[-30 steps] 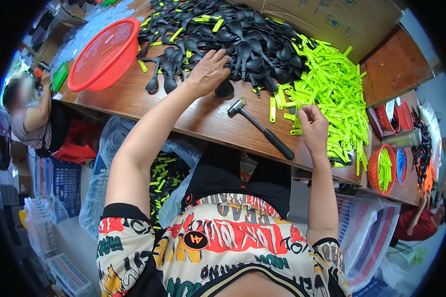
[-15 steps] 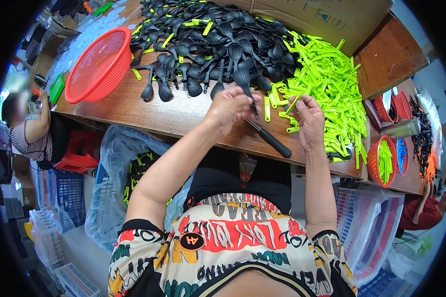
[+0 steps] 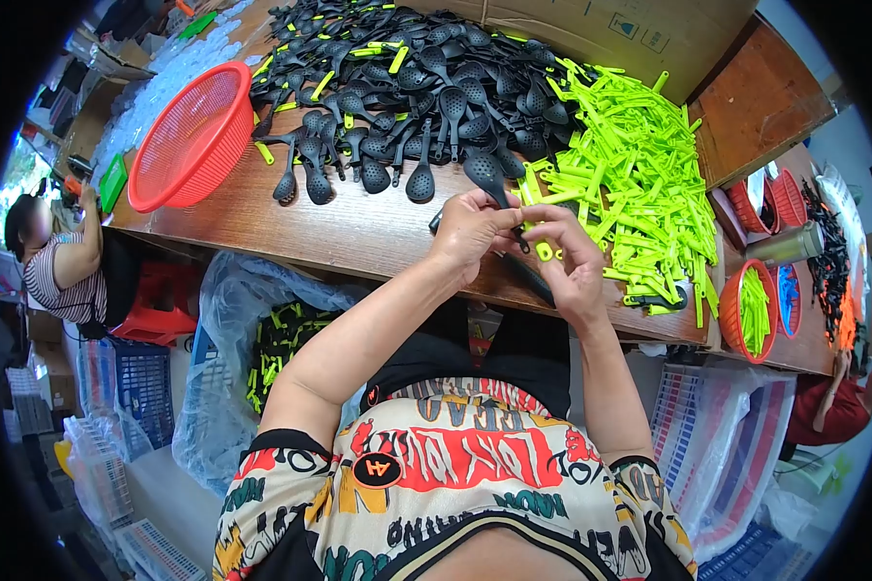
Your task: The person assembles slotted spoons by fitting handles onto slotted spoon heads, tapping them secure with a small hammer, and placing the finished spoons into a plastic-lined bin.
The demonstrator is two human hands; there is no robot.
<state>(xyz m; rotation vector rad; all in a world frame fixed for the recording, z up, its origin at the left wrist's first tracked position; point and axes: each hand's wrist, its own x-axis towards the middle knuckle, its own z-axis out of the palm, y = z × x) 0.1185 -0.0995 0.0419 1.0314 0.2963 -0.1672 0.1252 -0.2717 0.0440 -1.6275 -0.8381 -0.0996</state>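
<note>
My left hand (image 3: 470, 235) is closed around the handle of a black slotted spoon (image 3: 484, 172), whose bowl points up and away from me. Close beside it, my right hand (image 3: 574, 259) has its fingers bent in a pinch at the spoon's handle end. A lime-green handle piece (image 3: 545, 252) shows by those fingertips, partly covered by them. Under both hands at the table's front edge lies a tool with a black grip (image 3: 526, 276), mostly hidden. Beyond the hands is a heap of black spoons (image 3: 420, 179), and to the right a heap of lime-green pieces (image 3: 639, 184).
A red basket (image 3: 189, 140) stands on the table (image 3: 378, 228) at left. Cardboard (image 3: 591, 39) walls the back. At right is an orange basket (image 3: 746, 315) of green strips. Below left, a plastic-lined crate (image 3: 233, 339) holds black-and-green items. Other people sit at both sides.
My right hand has moved left and closer with the green piece, meeting my left hand at the spoon's handle. The spoon has shifted slightly toward me and tilted.
</note>
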